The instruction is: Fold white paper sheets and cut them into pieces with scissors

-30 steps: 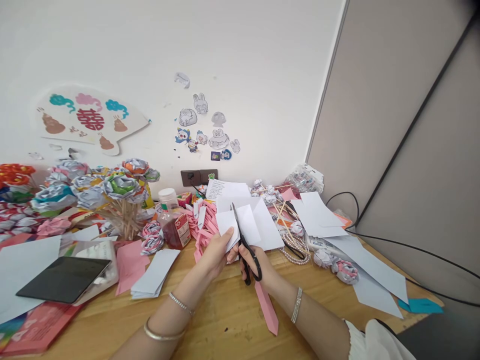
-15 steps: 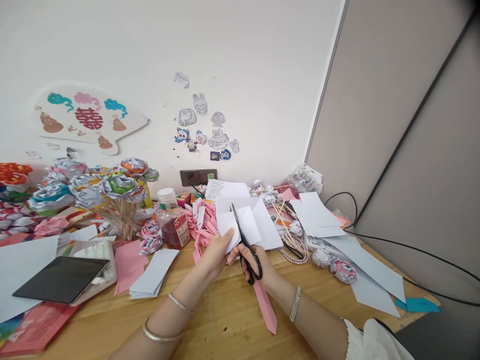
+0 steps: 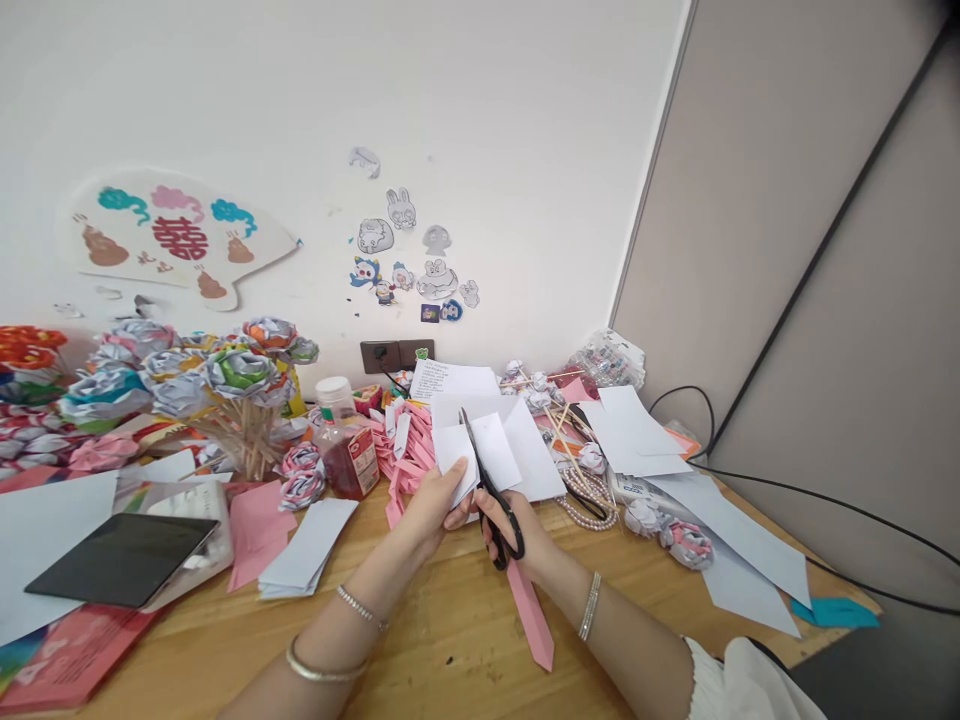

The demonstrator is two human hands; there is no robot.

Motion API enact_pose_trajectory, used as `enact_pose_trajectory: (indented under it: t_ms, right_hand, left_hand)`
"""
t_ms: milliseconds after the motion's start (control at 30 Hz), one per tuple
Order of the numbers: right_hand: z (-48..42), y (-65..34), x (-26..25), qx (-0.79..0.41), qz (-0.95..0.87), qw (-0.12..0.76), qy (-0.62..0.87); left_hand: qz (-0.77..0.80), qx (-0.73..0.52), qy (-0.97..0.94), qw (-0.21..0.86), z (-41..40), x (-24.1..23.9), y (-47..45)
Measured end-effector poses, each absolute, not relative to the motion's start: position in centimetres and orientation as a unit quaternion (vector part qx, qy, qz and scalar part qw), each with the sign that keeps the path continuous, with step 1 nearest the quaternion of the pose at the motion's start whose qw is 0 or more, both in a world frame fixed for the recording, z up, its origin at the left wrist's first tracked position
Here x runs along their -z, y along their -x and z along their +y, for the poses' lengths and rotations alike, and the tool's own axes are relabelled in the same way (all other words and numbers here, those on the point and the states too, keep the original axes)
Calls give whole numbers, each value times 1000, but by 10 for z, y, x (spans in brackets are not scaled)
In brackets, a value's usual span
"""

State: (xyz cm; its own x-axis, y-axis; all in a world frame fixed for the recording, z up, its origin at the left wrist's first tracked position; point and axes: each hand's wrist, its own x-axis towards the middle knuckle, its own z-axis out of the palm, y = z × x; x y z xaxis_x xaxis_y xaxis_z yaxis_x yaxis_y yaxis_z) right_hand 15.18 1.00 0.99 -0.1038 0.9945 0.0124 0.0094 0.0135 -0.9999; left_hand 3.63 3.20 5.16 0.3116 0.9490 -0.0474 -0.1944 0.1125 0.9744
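Note:
My left hand [image 3: 439,505] pinches a white sheet of paper [image 3: 455,452] by its lower left part, thumb on top. In my right hand [image 3: 514,520] is a pair of black scissors [image 3: 481,460], fingers through the handles. The blades point away from me and lie along the paper, between its left part and a right part [image 3: 496,450]. Whether the two parts are still joined is hard to see. Below my right hand a folded pink paper strip [image 3: 531,620] lies on the wooden table [image 3: 435,640]. Behind the paper are more white sheets [image 3: 536,455].
A pile of pink folded strips [image 3: 405,450] lies behind my left hand, beside a jar of red liquid [image 3: 349,460]. Paper flowers on sticks [image 3: 240,375] stand at left, near a dark tablet [image 3: 124,560] and stacked white slips [image 3: 307,545]. Beads [image 3: 589,497] and white sheets [image 3: 637,430] lie at right.
Both hands, the paper and the scissors stay almost in place. The fingers of my left hand under the paper have shifted slightly.

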Motion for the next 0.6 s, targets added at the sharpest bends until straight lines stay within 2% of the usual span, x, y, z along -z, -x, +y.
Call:
enact_pose_trajectory:
  t_ms: [267, 600]
  right_hand:
    - [12, -156, -10, -551, -553, 491, 387]
    - [22, -154, 4, -522, -525, 501, 449]
  left_hand:
    - [381, -431, -504, 644, 31, -45, -41]
    - [382, -434, -497, 647, 33, -40, -41]
